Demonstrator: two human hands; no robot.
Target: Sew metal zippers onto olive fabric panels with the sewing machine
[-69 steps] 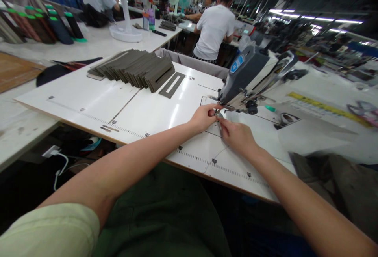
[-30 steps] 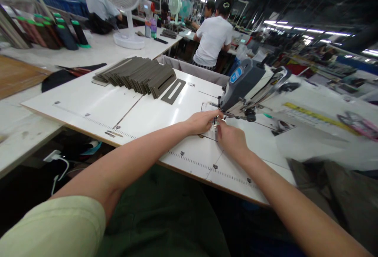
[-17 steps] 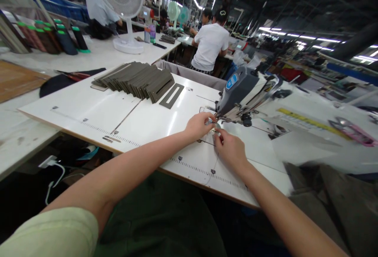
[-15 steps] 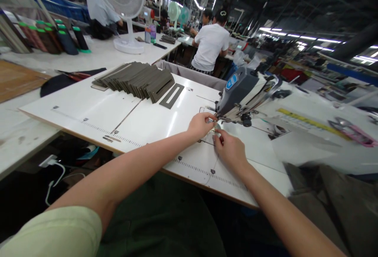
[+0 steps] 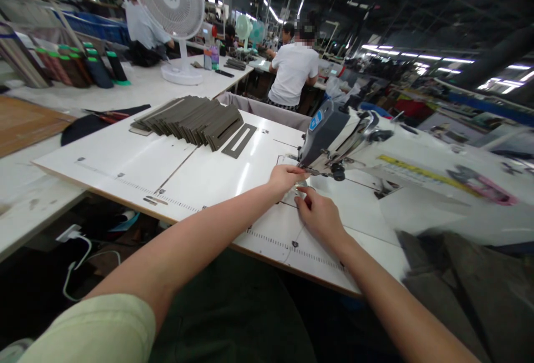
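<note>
Both hands are at the needle area of a sewing machine (image 5: 327, 135) on a white table (image 5: 125, 157). My left hand (image 5: 286, 178) is beside the presser foot, fingers pinched together on something I cannot make out. Just below and to the right, my right hand (image 5: 317, 208) has thumb and index finger curled close to a small shiny part (image 5: 299, 186) at the needle plate. What lies between its fingertips is too small to tell. A dark grey-green slotted piece (image 5: 239, 141) lies flat left of the hands, beside a row of overlapping similar pieces (image 5: 187, 121).
A white fan (image 5: 182, 70) and thread cones (image 5: 98, 70) stand on a table at the back left. A person in a white shirt (image 5: 293, 70) sits beyond the machine. Dark fabric (image 5: 471, 285) lies at the lower right. Small metal tools (image 5: 155, 200) lie near the front edge.
The view has shifted slightly. My left fingers have closed more flatly near the presser foot; my right thumb and index finger are now a little further apart.
</note>
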